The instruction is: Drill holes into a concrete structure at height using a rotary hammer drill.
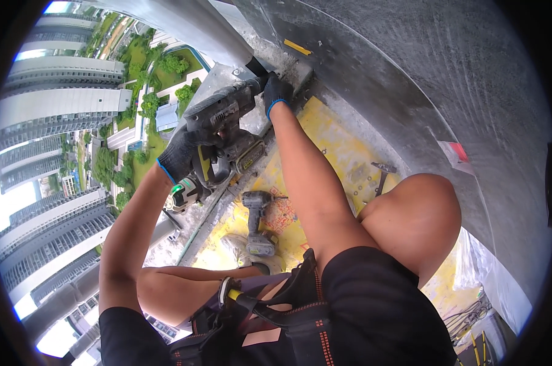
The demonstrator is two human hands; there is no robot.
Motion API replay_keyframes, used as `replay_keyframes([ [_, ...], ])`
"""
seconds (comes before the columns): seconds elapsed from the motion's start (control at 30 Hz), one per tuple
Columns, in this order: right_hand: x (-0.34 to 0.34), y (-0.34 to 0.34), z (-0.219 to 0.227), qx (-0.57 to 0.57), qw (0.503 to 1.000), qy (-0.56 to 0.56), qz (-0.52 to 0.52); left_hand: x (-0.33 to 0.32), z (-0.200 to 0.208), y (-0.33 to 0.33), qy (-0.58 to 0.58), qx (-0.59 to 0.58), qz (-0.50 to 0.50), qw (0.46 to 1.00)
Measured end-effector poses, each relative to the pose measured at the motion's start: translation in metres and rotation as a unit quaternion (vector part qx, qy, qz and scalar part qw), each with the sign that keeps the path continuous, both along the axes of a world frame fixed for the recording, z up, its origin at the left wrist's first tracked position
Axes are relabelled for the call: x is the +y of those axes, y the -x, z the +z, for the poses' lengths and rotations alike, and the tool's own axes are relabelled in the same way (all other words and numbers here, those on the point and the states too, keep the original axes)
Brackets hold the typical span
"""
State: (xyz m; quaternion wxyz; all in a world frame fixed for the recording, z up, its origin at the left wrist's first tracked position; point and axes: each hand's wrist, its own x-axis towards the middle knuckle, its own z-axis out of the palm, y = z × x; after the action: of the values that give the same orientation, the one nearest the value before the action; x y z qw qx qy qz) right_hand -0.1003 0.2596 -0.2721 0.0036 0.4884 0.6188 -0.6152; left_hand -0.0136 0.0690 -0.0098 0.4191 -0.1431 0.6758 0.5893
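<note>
My left hand, in a dark glove with a blue cuff, is closed round the rear handle of a dusty cordless rotary hammer. Its battery hangs underneath. My right hand, gloved alike, is closed at the tool's front end; its fingertips are partly hidden. The tool's nose meets the ledge near the black lower end of a thick grey pole. On the yellow, dusty floor below lies a cordless drill driver with a bit fitted.
A device with a green light stands by the ledge, left of my knee. A hammer and several washers lie on the floor. A curved grey wall rises at right. Beyond the ledge is a deep drop toward gardens and tall buildings.
</note>
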Motion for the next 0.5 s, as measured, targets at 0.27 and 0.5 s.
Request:
replay_keyframes([
  [0.27,-0.013,0.017,0.014,-0.075,0.993,-0.052,0.078,-0.02,-0.007,-0.006,0.0,0.012,0.038,0.999],
  [0.5,-0.027,0.027,-0.029,-0.018,0.983,-0.08,0.165,-0.018,-0.005,-0.008,-0.009,-0.002,0.048,0.999],
])
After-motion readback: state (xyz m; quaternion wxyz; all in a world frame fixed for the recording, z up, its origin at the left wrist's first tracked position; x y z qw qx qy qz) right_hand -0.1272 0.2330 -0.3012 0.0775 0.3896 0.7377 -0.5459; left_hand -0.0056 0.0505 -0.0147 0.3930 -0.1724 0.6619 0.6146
